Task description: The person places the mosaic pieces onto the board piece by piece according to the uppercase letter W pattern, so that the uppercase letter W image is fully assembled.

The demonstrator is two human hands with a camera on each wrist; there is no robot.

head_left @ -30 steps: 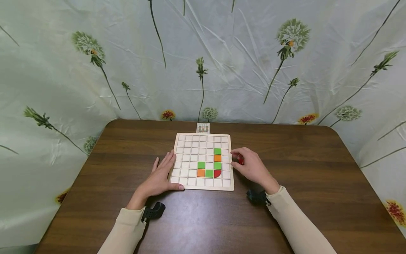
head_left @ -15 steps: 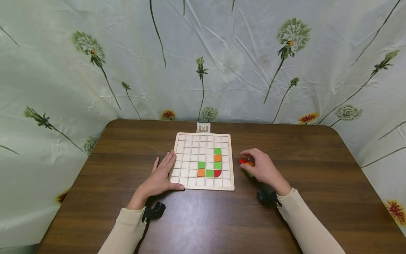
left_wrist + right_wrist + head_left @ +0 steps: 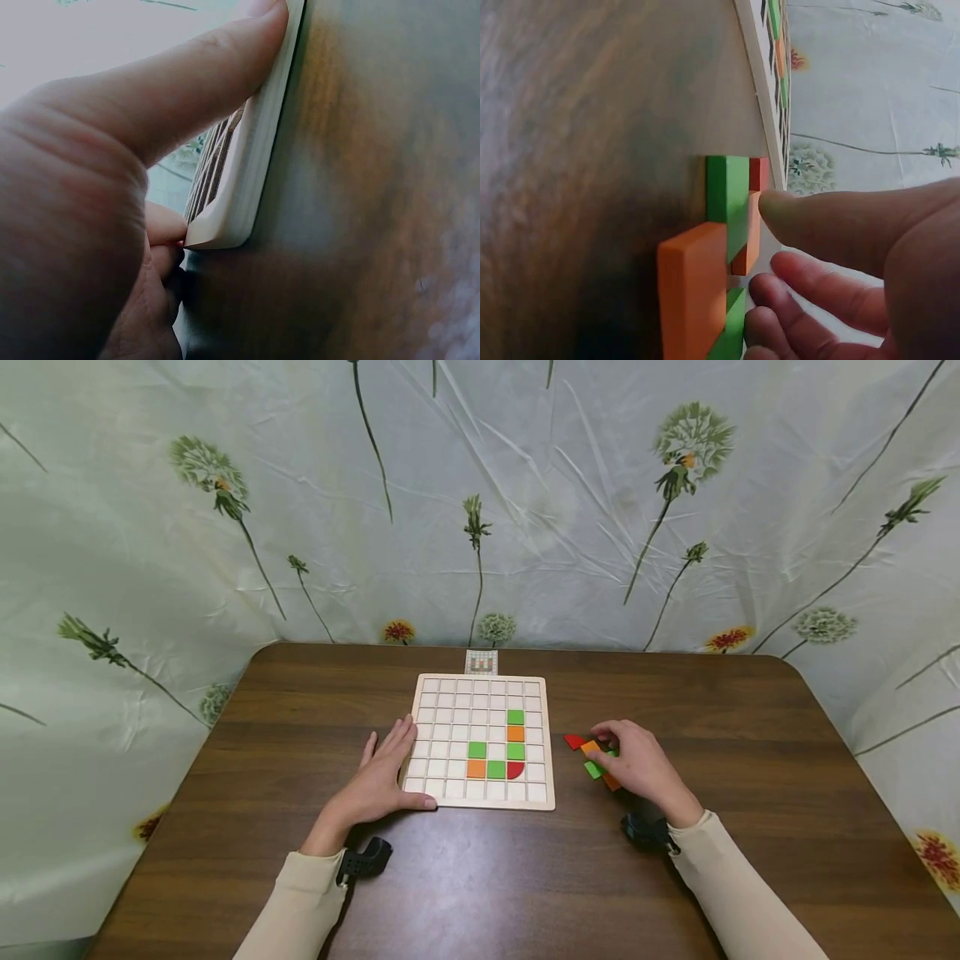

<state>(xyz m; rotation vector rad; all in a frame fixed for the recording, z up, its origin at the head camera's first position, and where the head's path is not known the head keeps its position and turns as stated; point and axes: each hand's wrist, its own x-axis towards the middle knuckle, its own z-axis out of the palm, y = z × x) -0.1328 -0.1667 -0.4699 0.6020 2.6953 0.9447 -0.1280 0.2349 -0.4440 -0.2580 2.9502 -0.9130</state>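
Observation:
A pale wooden grid board (image 3: pixel 550 739) lies on the table, with green, orange and red tiles set in some squares. One red tile (image 3: pixel 515 770) has a rounded corner. My left hand (image 3: pixel 375 781) rests against the board's left side, fingers spread and thumb (image 3: pixel 202 67) along its near edge. To the right of the board lie loose tiles: a red one (image 3: pixel 573 742), orange ones and green ones, among them a green tile (image 3: pixel 739 191) and an orange tile (image 3: pixel 694 289). My right hand (image 3: pixel 641 764) hovers over this group, thumb and fingers apart, nothing held between them.
A small printed card (image 3: pixel 481 662) with a grid pattern lies just behind the board. The brown wooden table (image 3: pixel 480 885) reaches back to a flower-printed sheet (image 3: pixel 570 527). Each wrist carries a black camera strap.
My right hand has drawn away from the board's right edge to the loose tiles. The red tile it held now lies on the table beside them. My left hand stays put.

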